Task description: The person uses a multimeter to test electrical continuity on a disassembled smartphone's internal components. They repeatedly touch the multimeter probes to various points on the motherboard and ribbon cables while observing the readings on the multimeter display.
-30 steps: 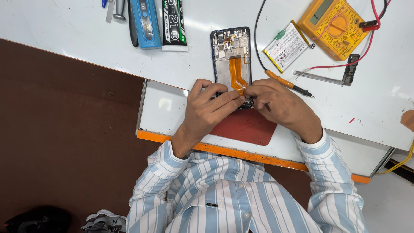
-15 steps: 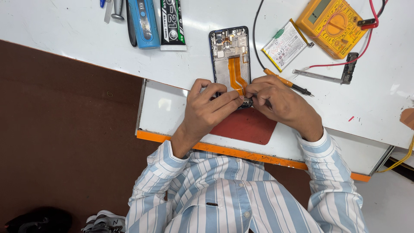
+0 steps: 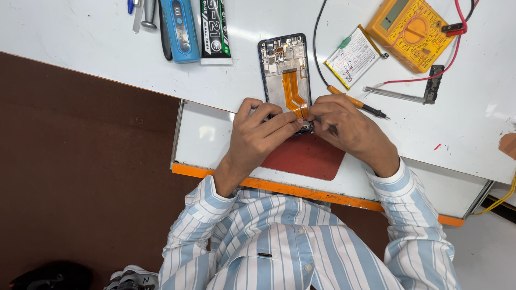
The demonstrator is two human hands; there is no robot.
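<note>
Opened phone [image 3: 285,67] pinched at near end by left hand [image 3: 260,134] and right hand [image 3: 344,126]; battery [image 3: 353,56], yellow multimeter [image 3: 411,32] far right; glue tube [image 3: 215,29] far left.

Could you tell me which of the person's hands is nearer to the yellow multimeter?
Right. The right hand works at the opened phone's near end, below the yellow multimeter; the left hand lies farther, across the phone.

Opened phone [image 3: 285,70] lies mid-tabletop [image 3: 80,43], both hands meeting at its near end: left hand [image 3: 258,134], right hand [image 3: 346,129]. Battery [image 3: 355,56] just right of it, multimeter [image 3: 411,32] farther right, glue box [image 3: 215,29] to the left.
</note>
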